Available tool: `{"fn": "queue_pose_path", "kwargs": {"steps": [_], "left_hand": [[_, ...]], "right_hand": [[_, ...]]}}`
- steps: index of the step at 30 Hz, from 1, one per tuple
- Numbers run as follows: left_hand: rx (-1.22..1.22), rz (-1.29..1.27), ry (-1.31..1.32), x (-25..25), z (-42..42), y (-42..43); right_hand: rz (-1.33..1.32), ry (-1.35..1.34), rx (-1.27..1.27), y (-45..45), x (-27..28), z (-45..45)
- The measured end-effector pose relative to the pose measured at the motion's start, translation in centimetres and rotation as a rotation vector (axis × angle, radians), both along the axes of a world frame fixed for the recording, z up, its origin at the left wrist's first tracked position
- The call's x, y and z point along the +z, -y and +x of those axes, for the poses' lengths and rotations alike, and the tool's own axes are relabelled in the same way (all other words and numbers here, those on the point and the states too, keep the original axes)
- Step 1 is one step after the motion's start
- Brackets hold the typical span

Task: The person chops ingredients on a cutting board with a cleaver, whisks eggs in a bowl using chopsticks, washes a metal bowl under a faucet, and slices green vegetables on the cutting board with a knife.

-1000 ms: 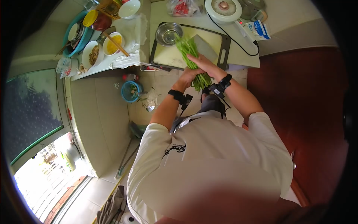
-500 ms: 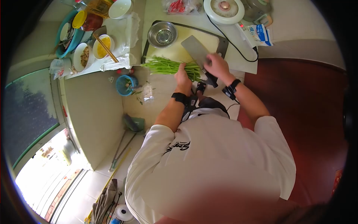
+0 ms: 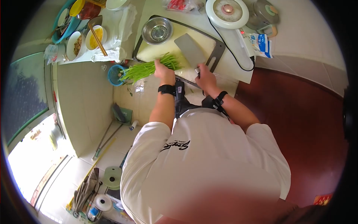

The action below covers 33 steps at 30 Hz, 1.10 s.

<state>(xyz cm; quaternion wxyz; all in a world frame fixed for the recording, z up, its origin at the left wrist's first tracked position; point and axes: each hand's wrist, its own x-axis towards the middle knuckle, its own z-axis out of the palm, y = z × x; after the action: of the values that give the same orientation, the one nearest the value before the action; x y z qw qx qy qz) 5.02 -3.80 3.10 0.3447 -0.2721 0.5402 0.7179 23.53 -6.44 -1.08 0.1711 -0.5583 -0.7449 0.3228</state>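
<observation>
My left hand (image 3: 164,72) is wrapped round a bunch of green stalks (image 3: 143,71), which lies crosswise over the front left edge of the cutting board (image 3: 180,30). My right hand (image 3: 206,78) grips the handle of a cleaver (image 3: 190,49), whose wide blade lies over the board, pointing away and to the left. A steel bowl (image 3: 157,31) sits at the board's back left corner, beyond the stalks. Both wrists wear black straps.
On the left counter are a bowl of yellow food (image 3: 96,38) with chopsticks and a bowl of brown food (image 3: 76,45). A white round appliance (image 3: 227,13) and power strip (image 3: 246,43) stand back right. Below is a blue basket (image 3: 116,75).
My right hand has left the bunch and taken hold of the cleaver's handle. My left hand has turned the bunch sideways and moved it left.
</observation>
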Motion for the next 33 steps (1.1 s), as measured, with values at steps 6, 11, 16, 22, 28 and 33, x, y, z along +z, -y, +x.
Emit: {"fn": "queue_pose_path", "kwargs": {"steps": [6,11,16,22,28,33], "left_hand": [[0.034,0.236,0.049,-3.0,4.2,-2.3],[-0.031,0.024,-0.229,-4.6,7.6,-5.5],[0.134,-0.132,0.206,-1.5,7.4,-6.6],[-0.191,-0.027,0.068,-2.2,8.7,-0.9],[-1.369,-0.583,-2.002,0.9,3.7,0.3],[-1.7,-0.586,-2.156,-1.0,0.7,-3.9]], "right_hand": [[-0.252,-0.223,0.006,-4.9,3.9,5.2],[-0.159,-0.321,0.076,-6.0,2.2,7.2],[-0.239,-0.368,0.092,-6.4,1.1,7.2],[-0.209,-0.415,0.067,-6.1,1.0,5.9],[-0.18,-0.382,0.023,-5.8,0.2,5.6],[-0.108,-0.508,0.03,-5.5,-1.3,6.3]]}}
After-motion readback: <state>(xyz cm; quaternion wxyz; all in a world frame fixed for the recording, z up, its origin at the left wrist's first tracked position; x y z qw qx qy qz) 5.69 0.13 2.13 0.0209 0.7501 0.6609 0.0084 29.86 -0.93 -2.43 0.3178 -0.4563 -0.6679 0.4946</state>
